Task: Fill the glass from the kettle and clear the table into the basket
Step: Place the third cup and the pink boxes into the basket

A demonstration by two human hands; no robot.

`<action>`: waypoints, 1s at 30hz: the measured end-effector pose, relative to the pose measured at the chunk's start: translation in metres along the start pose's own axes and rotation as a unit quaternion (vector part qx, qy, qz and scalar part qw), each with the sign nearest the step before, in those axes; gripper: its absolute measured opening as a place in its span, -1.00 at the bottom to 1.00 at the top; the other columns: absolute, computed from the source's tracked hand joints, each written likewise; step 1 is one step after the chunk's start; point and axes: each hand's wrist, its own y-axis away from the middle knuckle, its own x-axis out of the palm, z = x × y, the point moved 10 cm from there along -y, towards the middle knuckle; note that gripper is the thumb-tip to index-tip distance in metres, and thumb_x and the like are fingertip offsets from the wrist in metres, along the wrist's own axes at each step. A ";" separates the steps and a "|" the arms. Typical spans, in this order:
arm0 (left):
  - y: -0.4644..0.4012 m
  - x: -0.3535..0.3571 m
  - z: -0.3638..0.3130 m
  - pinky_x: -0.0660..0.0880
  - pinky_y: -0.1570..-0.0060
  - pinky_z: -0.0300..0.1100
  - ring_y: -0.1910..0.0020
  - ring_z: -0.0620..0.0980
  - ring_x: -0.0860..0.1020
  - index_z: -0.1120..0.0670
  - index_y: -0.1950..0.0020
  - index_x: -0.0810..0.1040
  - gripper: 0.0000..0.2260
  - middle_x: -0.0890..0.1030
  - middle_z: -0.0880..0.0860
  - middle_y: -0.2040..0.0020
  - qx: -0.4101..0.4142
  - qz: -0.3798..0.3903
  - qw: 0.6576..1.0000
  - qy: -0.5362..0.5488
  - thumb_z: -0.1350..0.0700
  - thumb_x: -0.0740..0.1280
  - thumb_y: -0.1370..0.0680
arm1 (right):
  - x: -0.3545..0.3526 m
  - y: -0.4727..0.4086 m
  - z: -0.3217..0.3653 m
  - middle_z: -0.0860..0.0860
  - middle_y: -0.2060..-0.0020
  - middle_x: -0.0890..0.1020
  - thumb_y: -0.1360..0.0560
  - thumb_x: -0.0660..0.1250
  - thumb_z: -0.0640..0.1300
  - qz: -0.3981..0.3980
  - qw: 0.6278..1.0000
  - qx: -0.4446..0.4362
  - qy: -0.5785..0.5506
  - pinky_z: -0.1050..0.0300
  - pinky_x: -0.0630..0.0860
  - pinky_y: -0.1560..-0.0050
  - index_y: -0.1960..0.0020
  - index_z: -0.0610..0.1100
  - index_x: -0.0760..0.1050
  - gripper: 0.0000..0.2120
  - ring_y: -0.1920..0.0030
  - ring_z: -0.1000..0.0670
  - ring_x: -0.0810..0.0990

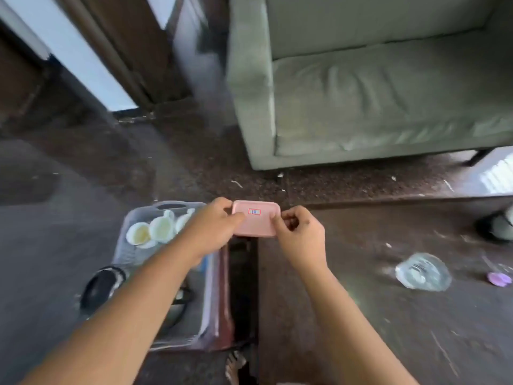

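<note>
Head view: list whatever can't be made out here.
- Pink tray: label too small and blurred to read.
- Basket: lower contents hidden by the left hand and its forearm.
- Glass: blurred; fill level unclear.
- Dark object at the right edge: cut off by the frame, can't identify.

Both forearms outstretched, left hand (213, 226) and right hand (299, 232) close together, fingers (236, 218) pinched.

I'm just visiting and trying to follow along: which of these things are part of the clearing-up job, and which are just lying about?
Part of the job:
- pink tray, held by left hand and right hand
- basket with white cups
- glass on the table
- purple lid

Just lying about:
- green sofa
- floor scraps
</note>
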 end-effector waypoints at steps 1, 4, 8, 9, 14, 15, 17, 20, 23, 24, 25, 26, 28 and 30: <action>-0.002 -0.031 0.005 0.51 0.05 -0.03 0.13 0.04 0.59 -0.02 -0.05 0.57 -0.75 0.63 -0.01 0.18 0.002 -0.005 1.000 0.004 -0.07 0.34 -0.42 | 0.024 -0.002 0.019 0.13 0.39 0.57 -0.48 0.39 0.02 0.026 1.000 -0.006 0.000 0.46 0.35 0.35 0.22 -0.04 0.51 -0.83 0.34 0.22 0.50; -0.009 -0.118 0.039 0.51 -0.06 -0.05 0.10 0.06 0.60 0.02 0.10 0.60 -0.88 0.66 0.03 0.16 -0.009 -0.032 0.999 0.026 0.17 0.28 -0.52 | 0.105 0.004 0.071 0.02 0.25 0.65 -0.53 0.31 0.00 0.122 0.991 -0.041 0.039 0.28 0.31 0.28 0.07 -0.12 0.58 -0.81 0.23 0.03 0.56; -0.027 -0.191 0.120 0.52 0.09 -0.20 0.26 -0.11 0.55 -0.01 0.11 0.63 -0.72 0.62 -0.05 0.26 -0.058 -0.043 0.996 0.055 0.30 0.20 -0.53 | 0.204 0.023 0.118 -0.09 0.23 0.67 -0.54 0.27 -0.15 0.181 0.972 -0.117 0.096 0.17 0.31 0.25 0.06 -0.20 0.62 -0.82 0.18 -0.10 0.59; -0.032 -0.197 0.144 0.53 0.15 -0.30 0.24 -0.15 0.56 0.00 0.04 0.64 -0.73 0.63 -0.06 0.22 -0.071 -0.034 0.995 0.061 0.29 0.20 -0.54 | 0.227 0.028 0.118 -0.09 0.30 0.65 -0.53 0.28 -0.18 0.197 0.967 -0.118 0.109 0.12 0.35 0.25 0.13 -0.21 0.62 -0.83 0.24 -0.12 0.57; -0.046 -0.175 0.250 0.56 0.00 -0.27 0.09 -0.10 0.64 -0.02 0.07 0.62 -0.73 0.66 0.04 0.04 -0.136 0.033 0.981 0.134 0.29 0.20 -0.57 | 0.310 0.037 0.066 -0.13 0.30 0.67 -0.51 0.31 -0.17 0.279 0.945 -0.034 0.169 0.24 0.38 0.35 0.20 -0.26 0.64 -0.78 0.32 -0.06 0.55; -0.047 -0.166 0.267 0.55 -0.08 -0.20 0.03 -0.05 0.64 -0.04 0.09 0.62 -0.72 0.67 0.04 0.01 -0.146 0.046 0.978 0.143 0.29 0.21 -0.57 | 0.319 0.039 0.055 -0.12 0.30 0.66 -0.52 0.31 -0.17 0.290 0.940 -0.025 0.180 0.31 0.33 0.39 0.20 -0.25 0.64 -0.79 0.35 -0.01 0.52; -0.047 -0.151 0.294 0.54 -0.13 -0.17 -0.02 -0.03 0.64 -0.05 0.08 0.64 -0.73 0.68 0.02 -0.03 -0.162 0.067 0.972 0.159 0.25 0.21 -0.57 | 0.331 0.041 0.039 -0.13 0.29 0.67 -0.51 0.30 -0.19 0.303 0.930 -0.015 0.209 0.28 0.34 0.37 0.24 -0.27 0.62 -0.77 0.31 -0.06 0.55; -0.052 -0.135 0.317 0.55 -0.15 -0.16 -0.03 -0.02 0.64 -0.05 0.05 0.67 -0.72 0.70 0.03 -0.04 -0.173 0.079 0.965 0.180 0.25 0.21 -0.56 | 0.338 0.036 0.027 -0.17 0.30 0.69 -0.48 0.31 -0.21 0.301 0.926 0.003 0.227 0.22 0.48 0.26 0.26 -0.28 0.64 -0.78 0.22 -0.13 0.64; -0.058 -0.122 0.327 0.55 -0.11 -0.16 0.05 -0.02 0.63 0.00 -0.01 0.66 -0.73 0.67 0.09 -0.06 -0.176 0.096 0.965 0.171 0.27 0.21 -0.55 | 0.345 0.031 0.020 -0.12 0.32 0.72 -0.46 0.35 -0.22 0.312 0.918 0.020 0.245 0.11 0.60 0.08 0.25 -0.22 0.68 -0.82 0.19 -0.09 0.68; -0.060 -0.118 0.329 0.54 -0.14 -0.11 0.03 0.02 0.62 0.07 -0.10 0.64 -0.74 0.66 0.13 -0.08 -0.178 0.103 0.966 0.159 0.27 0.20 -0.56 | 0.347 0.030 0.018 -0.11 0.33 0.72 -0.45 0.36 -0.22 0.317 0.917 0.031 0.242 0.08 0.62 0.06 0.26 -0.21 0.69 -0.83 0.19 -0.09 0.69; -0.063 -0.115 0.332 0.54 -0.17 -0.05 0.00 0.08 0.62 0.13 -0.17 0.61 -0.73 0.65 0.15 -0.08 -0.182 0.103 0.966 0.154 0.28 0.20 -0.57 | 0.349 0.029 0.015 -0.11 0.33 0.72 -0.44 0.38 -0.22 0.320 0.916 0.043 0.238 0.04 0.63 0.03 0.28 -0.19 0.69 -0.84 0.19 -0.08 0.70; -0.064 -0.112 0.337 0.56 -0.13 -0.02 0.01 0.10 0.63 0.16 -0.20 0.58 -0.73 0.65 0.16 -0.05 -0.192 0.101 0.962 0.165 0.28 0.19 -0.57 | 0.351 0.028 0.012 -0.12 0.33 0.73 -0.43 0.41 -0.23 0.322 0.915 0.054 0.237 0.01 0.64 0.01 0.30 -0.17 0.67 -0.85 0.20 -0.07 0.71; -0.063 -0.108 0.343 0.62 0.11 -0.11 0.17 0.03 0.66 0.14 -0.20 0.56 -0.74 0.67 0.11 0.07 -0.216 0.092 0.949 0.211 0.25 0.18 -0.58 | 0.353 0.027 0.004 -0.13 0.32 0.73 -0.40 0.46 -0.22 0.322 0.914 0.081 0.233 -0.04 0.64 -0.02 0.31 -0.16 0.65 -0.88 0.19 -0.07 0.72; -0.061 -0.105 0.346 0.60 0.14 -0.15 0.18 0.01 0.67 0.10 -0.24 0.56 -0.72 0.67 0.10 0.05 -0.214 0.094 0.947 0.220 0.24 0.20 -0.57 | 0.356 0.027 0.000 -0.14 0.31 0.73 -0.38 0.48 -0.23 0.320 0.914 0.100 0.228 -0.07 0.64 -0.02 0.33 -0.14 0.63 -0.88 0.17 -0.08 0.73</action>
